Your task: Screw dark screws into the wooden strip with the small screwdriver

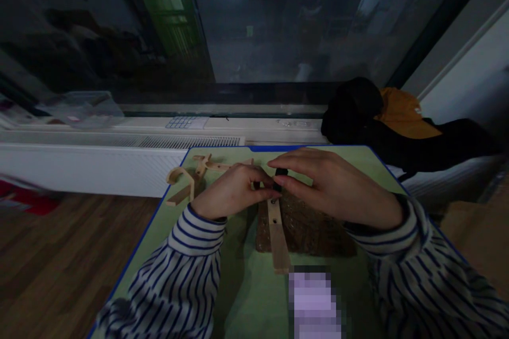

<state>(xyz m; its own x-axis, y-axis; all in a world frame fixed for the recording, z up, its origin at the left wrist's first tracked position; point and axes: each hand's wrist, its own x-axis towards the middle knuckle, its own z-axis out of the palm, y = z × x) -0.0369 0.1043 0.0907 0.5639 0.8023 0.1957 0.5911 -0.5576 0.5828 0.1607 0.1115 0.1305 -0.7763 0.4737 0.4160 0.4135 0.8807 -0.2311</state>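
My right hand [330,180] has its thumb and fingers around a small black piece [280,172], whose exact kind I cannot make out. Close beside it, my left hand [242,188] is closed in a pinch, and what its fingertips hold is hidden. Beneath both hands lies a pale wooden strip [280,249] with holes along it, its far end covered by my fingers. The strip rests across a dark brown worn board [318,233], with its near end past the board's edge.
Several joined wooden parts, one a curved hook [181,176], lie at the table's [254,296] far left. A pixelated pale rectangle [314,302] is at the near side. Behind stand a radiator [99,167], a clear plastic box [89,108], dark clothing and an orange cap [409,114].
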